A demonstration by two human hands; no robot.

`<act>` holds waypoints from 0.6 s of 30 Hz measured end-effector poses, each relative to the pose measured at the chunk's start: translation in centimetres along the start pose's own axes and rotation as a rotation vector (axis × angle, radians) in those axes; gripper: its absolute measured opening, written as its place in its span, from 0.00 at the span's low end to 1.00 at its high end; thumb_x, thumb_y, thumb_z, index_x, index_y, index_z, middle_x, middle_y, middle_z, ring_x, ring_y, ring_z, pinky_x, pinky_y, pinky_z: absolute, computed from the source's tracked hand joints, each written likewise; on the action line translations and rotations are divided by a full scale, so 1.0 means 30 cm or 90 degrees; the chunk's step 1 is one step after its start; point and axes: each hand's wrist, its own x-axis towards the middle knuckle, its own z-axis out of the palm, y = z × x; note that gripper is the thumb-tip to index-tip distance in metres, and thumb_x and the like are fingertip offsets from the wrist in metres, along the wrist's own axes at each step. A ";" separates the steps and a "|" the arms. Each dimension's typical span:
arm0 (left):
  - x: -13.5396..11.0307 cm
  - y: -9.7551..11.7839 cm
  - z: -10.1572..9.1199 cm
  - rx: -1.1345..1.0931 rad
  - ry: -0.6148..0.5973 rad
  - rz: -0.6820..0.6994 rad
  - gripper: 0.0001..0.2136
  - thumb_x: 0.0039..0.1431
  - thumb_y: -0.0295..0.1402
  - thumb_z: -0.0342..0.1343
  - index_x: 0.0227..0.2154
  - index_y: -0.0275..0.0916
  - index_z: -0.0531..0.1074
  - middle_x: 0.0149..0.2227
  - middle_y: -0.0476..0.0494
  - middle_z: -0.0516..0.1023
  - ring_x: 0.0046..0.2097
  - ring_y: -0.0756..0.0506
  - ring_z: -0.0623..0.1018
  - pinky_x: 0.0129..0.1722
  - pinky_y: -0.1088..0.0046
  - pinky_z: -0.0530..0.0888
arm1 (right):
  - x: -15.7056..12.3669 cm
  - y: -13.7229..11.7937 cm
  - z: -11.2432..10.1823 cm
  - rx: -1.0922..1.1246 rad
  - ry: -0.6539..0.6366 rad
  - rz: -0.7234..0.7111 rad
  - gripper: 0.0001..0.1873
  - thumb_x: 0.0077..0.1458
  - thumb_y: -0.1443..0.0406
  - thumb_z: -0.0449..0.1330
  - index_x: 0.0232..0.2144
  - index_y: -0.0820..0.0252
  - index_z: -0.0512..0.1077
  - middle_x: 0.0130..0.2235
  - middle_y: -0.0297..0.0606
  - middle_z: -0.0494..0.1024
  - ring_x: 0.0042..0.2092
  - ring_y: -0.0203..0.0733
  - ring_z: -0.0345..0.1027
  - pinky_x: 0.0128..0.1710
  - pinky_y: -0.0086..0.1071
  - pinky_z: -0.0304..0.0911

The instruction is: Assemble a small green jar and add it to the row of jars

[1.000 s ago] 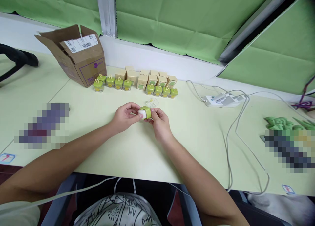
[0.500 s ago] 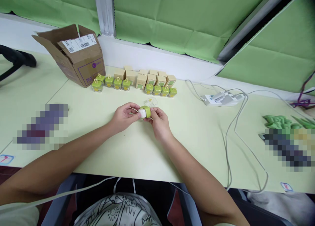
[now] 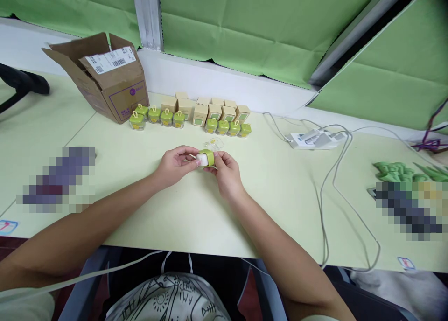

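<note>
Above the middle of the table, my left hand [image 3: 175, 167] pinches a small white block [image 3: 202, 160] between thumb and fingers. A green cap [image 3: 210, 157] fits around the block's right end, and my right hand [image 3: 228, 174] is closed on it from the right. The fingers partly hide both pieces. Just beyond them on the table lies a clear plastic piece [image 3: 219, 144] with a small yellow mark. Small clear jars with green looped lids [image 3: 166, 117] stand further back in two groups, left and right.
Several small tan cartons [image 3: 200, 114] stand behind the jars. At the back left is an open cardboard box [image 3: 129, 99]. A white power strip [image 3: 311, 142] with looping cables sits to the right. Green objects [image 3: 395, 171] lie at the far right.
The view has shifted very slightly. Both hands keep the same grip on the white block and green cap, with no clear movement between them.
</note>
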 end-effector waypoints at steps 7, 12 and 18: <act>-0.002 0.005 -0.002 0.017 -0.002 0.010 0.20 0.49 0.41 0.72 0.41 0.35 0.78 0.44 0.39 0.81 0.43 0.44 0.79 0.48 0.62 0.78 | -0.002 -0.004 0.000 0.002 0.002 -0.006 0.19 0.50 0.48 0.68 0.31 0.56 0.73 0.33 0.33 0.78 0.35 0.39 0.71 0.34 0.34 0.71; -0.002 0.008 -0.003 0.021 -0.004 0.002 0.21 0.48 0.43 0.73 0.41 0.35 0.78 0.44 0.38 0.81 0.44 0.43 0.80 0.49 0.60 0.78 | 0.000 -0.005 0.000 -0.002 0.003 0.003 0.20 0.50 0.47 0.68 0.31 0.56 0.73 0.34 0.34 0.79 0.36 0.39 0.71 0.34 0.34 0.71; 0.000 0.005 -0.004 0.001 -0.010 -0.028 0.22 0.48 0.43 0.74 0.42 0.35 0.78 0.45 0.38 0.82 0.46 0.42 0.80 0.50 0.59 0.79 | 0.005 -0.006 -0.007 -0.003 0.003 0.002 0.20 0.49 0.47 0.69 0.30 0.56 0.73 0.34 0.34 0.79 0.36 0.40 0.72 0.34 0.34 0.71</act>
